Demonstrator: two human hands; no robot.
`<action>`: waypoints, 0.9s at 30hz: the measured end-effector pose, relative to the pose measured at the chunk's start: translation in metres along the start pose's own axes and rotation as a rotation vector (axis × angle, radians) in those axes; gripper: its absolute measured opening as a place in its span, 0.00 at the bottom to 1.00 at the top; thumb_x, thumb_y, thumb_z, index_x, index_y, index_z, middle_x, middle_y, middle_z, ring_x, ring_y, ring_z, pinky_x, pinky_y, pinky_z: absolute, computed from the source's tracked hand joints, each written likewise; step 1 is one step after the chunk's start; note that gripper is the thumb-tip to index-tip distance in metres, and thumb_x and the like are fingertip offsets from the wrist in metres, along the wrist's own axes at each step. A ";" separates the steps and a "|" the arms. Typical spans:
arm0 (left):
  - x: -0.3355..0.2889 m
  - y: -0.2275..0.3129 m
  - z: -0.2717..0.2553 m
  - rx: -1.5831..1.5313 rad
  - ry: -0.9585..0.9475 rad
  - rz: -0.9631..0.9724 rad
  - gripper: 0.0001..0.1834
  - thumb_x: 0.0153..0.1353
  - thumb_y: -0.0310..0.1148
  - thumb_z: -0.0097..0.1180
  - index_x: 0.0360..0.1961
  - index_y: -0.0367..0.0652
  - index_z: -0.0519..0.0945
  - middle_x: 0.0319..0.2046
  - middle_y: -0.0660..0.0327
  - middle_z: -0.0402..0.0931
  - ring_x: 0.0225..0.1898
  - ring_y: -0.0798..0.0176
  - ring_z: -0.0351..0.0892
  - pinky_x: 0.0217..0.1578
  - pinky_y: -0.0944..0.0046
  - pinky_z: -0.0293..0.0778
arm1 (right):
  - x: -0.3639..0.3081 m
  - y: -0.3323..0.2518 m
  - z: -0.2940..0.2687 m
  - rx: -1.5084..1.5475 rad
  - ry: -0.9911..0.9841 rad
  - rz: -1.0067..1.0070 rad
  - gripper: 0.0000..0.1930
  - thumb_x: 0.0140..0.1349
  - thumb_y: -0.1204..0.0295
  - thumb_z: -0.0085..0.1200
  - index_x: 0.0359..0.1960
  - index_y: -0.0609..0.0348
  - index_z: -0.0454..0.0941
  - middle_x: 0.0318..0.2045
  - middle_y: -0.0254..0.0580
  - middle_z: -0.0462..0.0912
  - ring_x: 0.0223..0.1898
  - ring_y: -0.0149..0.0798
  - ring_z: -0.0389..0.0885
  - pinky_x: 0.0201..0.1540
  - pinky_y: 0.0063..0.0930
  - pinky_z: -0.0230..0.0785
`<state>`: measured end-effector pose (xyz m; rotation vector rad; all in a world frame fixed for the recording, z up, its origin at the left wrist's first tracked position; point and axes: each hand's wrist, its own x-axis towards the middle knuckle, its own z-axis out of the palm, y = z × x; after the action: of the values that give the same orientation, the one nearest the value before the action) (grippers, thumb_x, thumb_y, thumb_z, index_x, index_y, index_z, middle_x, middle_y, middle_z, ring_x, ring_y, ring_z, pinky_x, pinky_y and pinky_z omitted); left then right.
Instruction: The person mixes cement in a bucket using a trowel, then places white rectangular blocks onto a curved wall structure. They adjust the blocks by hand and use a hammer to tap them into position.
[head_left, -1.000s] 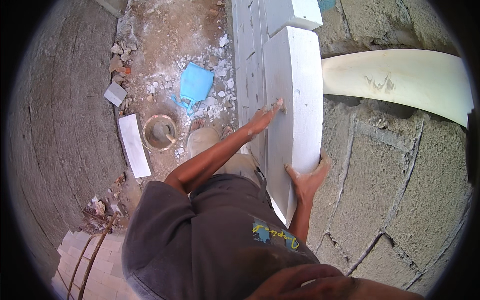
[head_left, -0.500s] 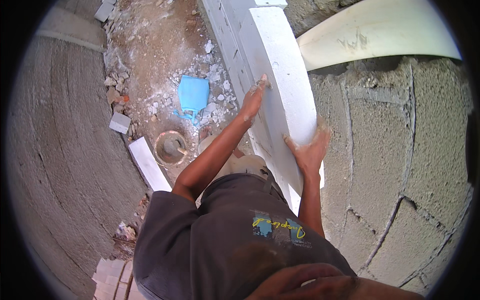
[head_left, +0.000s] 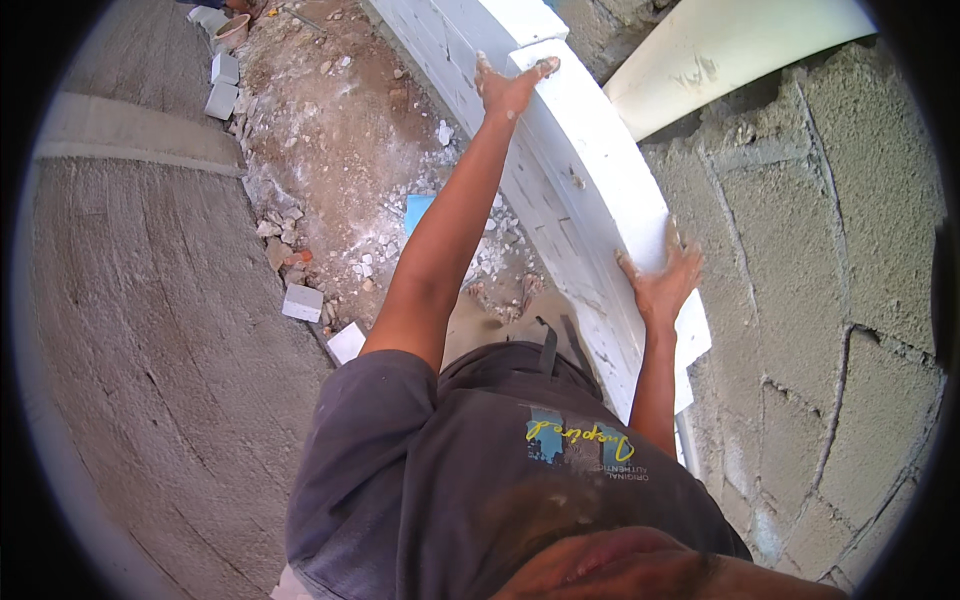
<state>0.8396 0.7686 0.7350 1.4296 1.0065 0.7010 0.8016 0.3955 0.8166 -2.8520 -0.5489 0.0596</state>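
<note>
A long white lightweight concrete block (head_left: 612, 160) lies along the top of a low wall of white blocks (head_left: 560, 235). Its far end meets another white block (head_left: 505, 18), with a thin joint line between them. My left hand (head_left: 508, 92) grips the upper left edge near that far end, its fingers spread over the edge. Nearer to me, my right hand (head_left: 665, 285) straddles the block's top, thumb on the left side and fingers toward the right. Both hands are smeared with grey mortar.
Rough plastered masonry (head_left: 790, 300) rises at the right, beside a pale curved sheet (head_left: 735, 60). On the left stands a grey rendered wall (head_left: 170, 330). Rubble, a blue bag (head_left: 417, 212) partly behind my arm, and cut blocks (head_left: 302, 302) lie on the dirt. A bucket (head_left: 232, 33) stands far left.
My left hand has moved from the block's side to its far upper edge. The block now lies against the neighbouring block's end. My view has shifted, and my left arm now hides the bucket near my feet.
</note>
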 end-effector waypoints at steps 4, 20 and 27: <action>-0.004 0.009 -0.006 0.127 -0.016 -0.053 0.78 0.36 0.67 0.80 0.81 0.46 0.46 0.78 0.38 0.46 0.79 0.39 0.45 0.79 0.42 0.42 | -0.002 -0.003 0.003 -0.030 0.013 0.036 0.55 0.44 0.42 0.77 0.75 0.42 0.66 0.74 0.63 0.61 0.77 0.66 0.52 0.78 0.62 0.43; 0.098 0.111 -0.043 1.196 -1.020 1.327 0.64 0.40 0.61 0.79 0.78 0.56 0.60 0.75 0.51 0.61 0.78 0.52 0.55 0.80 0.45 0.44 | 0.006 -0.010 -0.006 0.007 -0.088 0.126 0.57 0.39 0.59 0.81 0.76 0.36 0.63 0.70 0.55 0.67 0.74 0.68 0.57 0.77 0.65 0.45; 0.121 0.126 -0.001 1.154 -1.305 1.546 0.61 0.37 0.65 0.77 0.76 0.69 0.64 0.73 0.64 0.67 0.76 0.55 0.58 0.81 0.42 0.38 | 0.012 -0.043 -0.023 0.030 -0.097 0.248 0.53 0.39 0.70 0.76 0.74 0.43 0.67 0.69 0.55 0.68 0.73 0.67 0.58 0.77 0.60 0.48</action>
<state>0.9151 0.8842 0.8422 2.9320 -1.1668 -0.1101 0.7993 0.4332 0.8492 -2.8833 -0.2075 0.2481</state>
